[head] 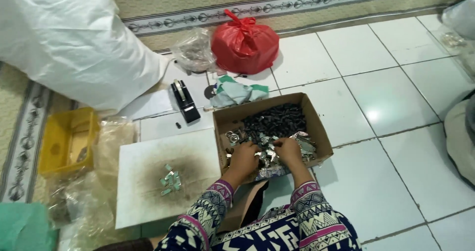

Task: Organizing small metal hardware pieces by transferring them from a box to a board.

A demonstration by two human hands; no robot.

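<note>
Bright, even overhead light, glare spot on white floor tiles, slight softness.

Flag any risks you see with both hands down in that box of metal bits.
1. Both the left hand and right hand dig bare into loose metal pieces in the cardboard box; edges might nick fingers.
2. The box's near flap is folded down, so pieces could spill onto the tiled floor.

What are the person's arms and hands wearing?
Both hands, the left hand and the right hand, are bare, with no gloves. The long sleeves have a zigzag pattern in dark blue, white and black, with pink bands at the cuffs.
</note>
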